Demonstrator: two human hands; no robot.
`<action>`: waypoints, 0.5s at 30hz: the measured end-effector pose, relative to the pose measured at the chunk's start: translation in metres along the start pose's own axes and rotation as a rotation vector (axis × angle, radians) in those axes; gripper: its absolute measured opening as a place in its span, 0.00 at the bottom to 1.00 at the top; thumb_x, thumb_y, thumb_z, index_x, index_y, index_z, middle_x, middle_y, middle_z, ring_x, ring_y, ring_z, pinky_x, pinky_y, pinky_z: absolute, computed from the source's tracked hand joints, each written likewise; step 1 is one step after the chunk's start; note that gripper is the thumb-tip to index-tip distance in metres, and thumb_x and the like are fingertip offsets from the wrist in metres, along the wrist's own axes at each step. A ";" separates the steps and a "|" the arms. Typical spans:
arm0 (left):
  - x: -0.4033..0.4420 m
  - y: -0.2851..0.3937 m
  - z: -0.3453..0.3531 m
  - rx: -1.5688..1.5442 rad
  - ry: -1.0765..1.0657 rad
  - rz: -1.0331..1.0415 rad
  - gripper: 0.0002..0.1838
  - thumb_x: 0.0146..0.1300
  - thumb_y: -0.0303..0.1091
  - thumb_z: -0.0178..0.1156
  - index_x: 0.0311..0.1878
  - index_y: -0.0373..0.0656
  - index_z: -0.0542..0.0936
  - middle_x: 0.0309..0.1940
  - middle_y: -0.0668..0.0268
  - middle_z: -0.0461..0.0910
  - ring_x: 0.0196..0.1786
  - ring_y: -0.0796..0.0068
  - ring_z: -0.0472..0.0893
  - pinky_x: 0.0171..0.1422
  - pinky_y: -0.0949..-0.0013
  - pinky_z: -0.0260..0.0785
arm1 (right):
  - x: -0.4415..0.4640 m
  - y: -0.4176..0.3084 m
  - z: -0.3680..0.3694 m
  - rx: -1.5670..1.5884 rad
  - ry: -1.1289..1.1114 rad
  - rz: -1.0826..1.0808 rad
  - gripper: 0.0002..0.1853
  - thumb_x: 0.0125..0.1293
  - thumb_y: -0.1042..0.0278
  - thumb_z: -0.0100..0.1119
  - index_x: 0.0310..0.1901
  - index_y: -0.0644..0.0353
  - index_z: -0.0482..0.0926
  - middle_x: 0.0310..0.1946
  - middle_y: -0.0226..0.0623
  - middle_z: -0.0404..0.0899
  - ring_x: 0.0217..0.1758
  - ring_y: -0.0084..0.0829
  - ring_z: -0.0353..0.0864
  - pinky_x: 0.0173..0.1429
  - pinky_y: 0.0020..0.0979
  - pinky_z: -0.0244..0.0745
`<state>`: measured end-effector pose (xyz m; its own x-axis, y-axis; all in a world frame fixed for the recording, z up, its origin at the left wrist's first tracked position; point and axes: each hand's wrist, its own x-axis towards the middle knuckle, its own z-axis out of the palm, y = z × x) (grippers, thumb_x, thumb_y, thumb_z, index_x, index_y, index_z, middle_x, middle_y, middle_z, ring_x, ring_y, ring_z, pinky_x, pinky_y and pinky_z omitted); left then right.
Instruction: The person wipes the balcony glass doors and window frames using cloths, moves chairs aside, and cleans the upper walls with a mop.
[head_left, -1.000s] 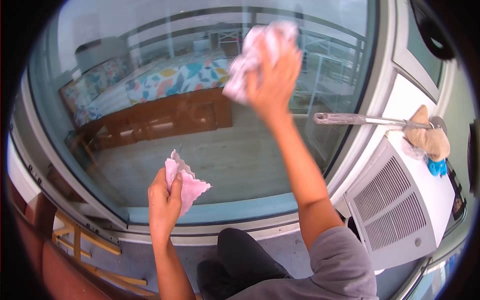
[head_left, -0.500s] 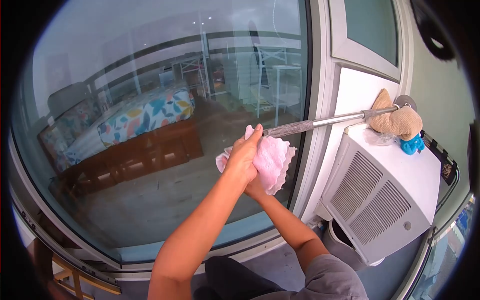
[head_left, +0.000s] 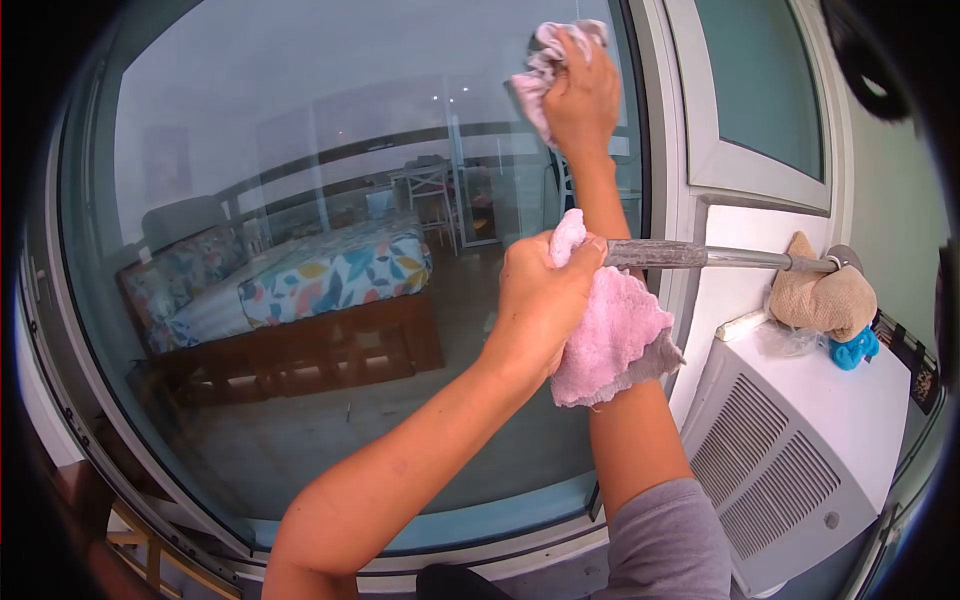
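My left hand [head_left: 545, 295] is closed around a pink scallop-edged cloth [head_left: 618, 335], which hangs down in front of my right forearm. The grey grip of a metal pole [head_left: 660, 254] meets this hand at the thumb; whether the fingers also hold it is hidden. Higher up, my right hand [head_left: 585, 95] presses a crumpled pink and white cloth [head_left: 545, 75] against the glass door [head_left: 300, 100], near its right frame. The fingers of that hand are bent over the cloth.
A white vented unit [head_left: 800, 450] stands at the right, with a beige cloth bundle [head_left: 825, 295] and a blue item [head_left: 855, 348] on top. Wooden slats [head_left: 160, 560] show at the lower left. A bed [head_left: 330, 280] appears in the glass.
Half a second ago both hands were together by the pole's grip. My right hand has since moved up to the glass with its cloth, while my left hand stays beside the grip.
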<state>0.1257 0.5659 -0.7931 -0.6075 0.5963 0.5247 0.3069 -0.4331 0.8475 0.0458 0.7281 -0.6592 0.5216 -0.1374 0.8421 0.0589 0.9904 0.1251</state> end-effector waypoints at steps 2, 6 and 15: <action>-0.001 0.005 0.001 -0.040 -0.025 -0.012 0.10 0.67 0.31 0.59 0.40 0.31 0.78 0.30 0.62 0.80 0.31 0.76 0.80 0.34 0.71 0.75 | -0.007 0.019 -0.005 0.012 0.031 0.040 0.24 0.62 0.70 0.51 0.61 0.47 0.73 0.61 0.40 0.70 0.65 0.45 0.66 0.67 0.47 0.58; 0.004 -0.001 -0.003 0.010 -0.074 0.002 0.09 0.67 0.31 0.58 0.39 0.31 0.78 0.29 0.63 0.79 0.31 0.77 0.80 0.34 0.71 0.73 | -0.093 0.002 -0.067 -0.219 -0.027 0.137 0.24 0.62 0.67 0.52 0.61 0.50 0.72 0.61 0.42 0.69 0.64 0.48 0.65 0.67 0.47 0.57; 0.014 0.014 0.006 0.019 -0.135 -0.020 0.10 0.67 0.28 0.56 0.39 0.28 0.77 0.31 0.58 0.80 0.33 0.74 0.81 0.33 0.69 0.73 | -0.078 -0.017 -0.041 -0.230 -0.062 0.247 0.26 0.62 0.54 0.53 0.62 0.51 0.71 0.63 0.43 0.69 0.68 0.51 0.62 0.70 0.55 0.48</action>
<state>0.1262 0.5718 -0.7734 -0.5102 0.6909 0.5122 0.3100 -0.4078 0.8588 0.0389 0.7224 -0.7483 0.4914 0.1132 0.8635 0.1311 0.9706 -0.2018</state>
